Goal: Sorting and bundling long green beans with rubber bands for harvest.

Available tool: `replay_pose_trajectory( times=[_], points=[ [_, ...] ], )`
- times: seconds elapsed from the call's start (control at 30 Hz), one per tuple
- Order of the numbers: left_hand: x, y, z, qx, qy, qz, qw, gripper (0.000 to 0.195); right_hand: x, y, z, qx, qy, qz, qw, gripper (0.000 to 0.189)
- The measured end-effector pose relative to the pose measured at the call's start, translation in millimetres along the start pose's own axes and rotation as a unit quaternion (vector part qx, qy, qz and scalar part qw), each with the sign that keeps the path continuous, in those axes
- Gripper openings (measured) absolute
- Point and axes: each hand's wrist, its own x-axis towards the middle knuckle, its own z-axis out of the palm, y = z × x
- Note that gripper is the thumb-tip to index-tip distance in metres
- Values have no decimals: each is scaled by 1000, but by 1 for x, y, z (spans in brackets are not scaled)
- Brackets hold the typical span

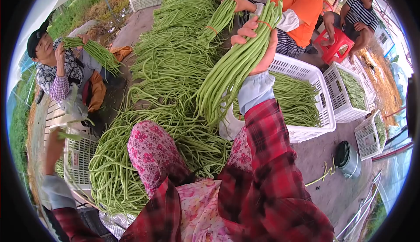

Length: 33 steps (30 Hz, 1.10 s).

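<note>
My right hand [257, 40], raised in front of me, grips a bundle of long green beans [238, 68] with an orange band round its upper end. The beans hang down to the left beyond my sleeve. Out at the far left, my left hand [55, 148] is blurred, with short green bean pieces [70, 136] beside its fingers; whether it holds them is unclear. A long heap of loose green beans [177, 55] stretches away from my knees. Right of it stands a white plastic crate [328, 120] with beans inside, partly behind my right forearm.
A person [65, 65] at left and a person in orange [295, 9] opposite each hold beans. Another person [359, 15] sits near a red plastic stool [334, 42]. More white crates [344, 107] stand at right, one [80, 160] at left, and a bucket [349, 160] at right.
</note>
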Motion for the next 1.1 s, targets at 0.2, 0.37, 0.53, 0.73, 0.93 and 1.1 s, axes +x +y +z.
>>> replay_pose_trajectory(
  times=[0.2,0.37,0.53,0.73,0.93,1.1],
  points=[
    [-12,138,90,92,-153,269,947,57,3,23,2,23,39,18,999,48],
    [27,370,102,-325,-89,387,858,67,-2,26,13,-1,98,1,995,46],
    [41,436,136,-498,-226,333,768,55,-3,35,4,-92,153,-29,983,39],
    [59,423,116,-594,-341,244,687,48,-6,15,-2,-280,208,83,933,41],
    [73,418,99,-534,-355,270,718,54,-7,17,16,-230,156,57,959,42],
    [72,420,80,-501,-245,366,745,46,-8,25,22,-190,151,31,970,44]
  ],
)
